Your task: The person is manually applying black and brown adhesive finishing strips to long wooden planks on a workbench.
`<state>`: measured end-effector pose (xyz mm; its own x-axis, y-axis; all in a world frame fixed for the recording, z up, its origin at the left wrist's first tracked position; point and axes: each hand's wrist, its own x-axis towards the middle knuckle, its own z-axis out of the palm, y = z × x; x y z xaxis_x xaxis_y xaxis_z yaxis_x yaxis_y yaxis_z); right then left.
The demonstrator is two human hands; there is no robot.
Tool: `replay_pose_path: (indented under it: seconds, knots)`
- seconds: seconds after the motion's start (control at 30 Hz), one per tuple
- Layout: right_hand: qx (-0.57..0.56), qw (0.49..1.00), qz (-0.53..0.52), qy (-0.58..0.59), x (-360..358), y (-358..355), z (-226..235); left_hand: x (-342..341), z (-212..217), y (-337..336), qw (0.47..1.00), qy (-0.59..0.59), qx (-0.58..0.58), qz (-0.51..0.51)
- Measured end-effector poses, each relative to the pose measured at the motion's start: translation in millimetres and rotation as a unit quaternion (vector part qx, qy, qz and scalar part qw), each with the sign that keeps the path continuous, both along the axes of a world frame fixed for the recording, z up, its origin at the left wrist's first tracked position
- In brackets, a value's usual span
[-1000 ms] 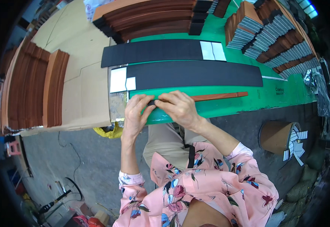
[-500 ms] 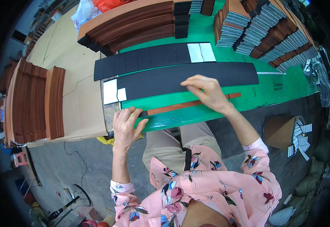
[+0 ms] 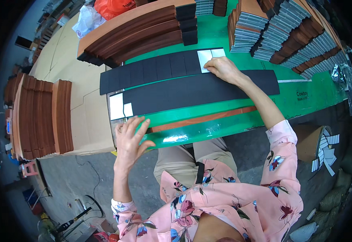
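Two curved black strips lie side by side on a green-covered table. The far strip (image 3: 143, 71) has lines across it and a white backing paper (image 3: 203, 58) at its right end. On that paper my right hand (image 3: 227, 70) rests, thumb and fingers pinched together at it; its fingertips partly hide the contact. The near strip (image 3: 192, 89) carries white paper (image 3: 116, 107) at its left end. My left hand (image 3: 130, 139), open with fingers spread, is by the left end of a thin brown strip (image 3: 204, 119) near the table's front edge. Whether it touches that strip, I cannot tell.
Stacked curved brown pieces (image 3: 143, 34) stand at the back, more brown pieces (image 3: 39, 117) at the left on cardboard (image 3: 87, 129). Grey-edged stacks (image 3: 280, 32) fill the back right. A bin (image 3: 311, 143) with white scraps stands on the floor at right.
My right hand has moved away from me, from above the near black strip to the white paper on the far one. My left hand has shifted slightly toward me and left. The view has tilted a little.
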<state>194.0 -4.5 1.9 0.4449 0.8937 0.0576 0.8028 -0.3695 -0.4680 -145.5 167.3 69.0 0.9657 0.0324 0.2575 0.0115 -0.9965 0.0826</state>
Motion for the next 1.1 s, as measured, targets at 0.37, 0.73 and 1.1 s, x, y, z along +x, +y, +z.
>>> replay_pose_path:
  seconds: [0.37, 0.73, 1.1]
  knots:
    - [0.008, 0.999, 0.008, 0.030, -5.5, 20.7, -12.2, 180.4, -41.1, 18.2, 0.974, 0.131, -0.138, -0.123]
    - [-0.057, 0.991, -0.121, 0.001, -33.5, 19.6, -0.1, 191.2, -77.4, 15.5, 0.983, 0.081, -0.122, -0.111]
    - [0.063, 0.887, -0.262, 0.375, -37.7, 23.0, -5.1, 183.2, -84.0, 18.4, 0.982, 0.068, -0.135, -0.109]
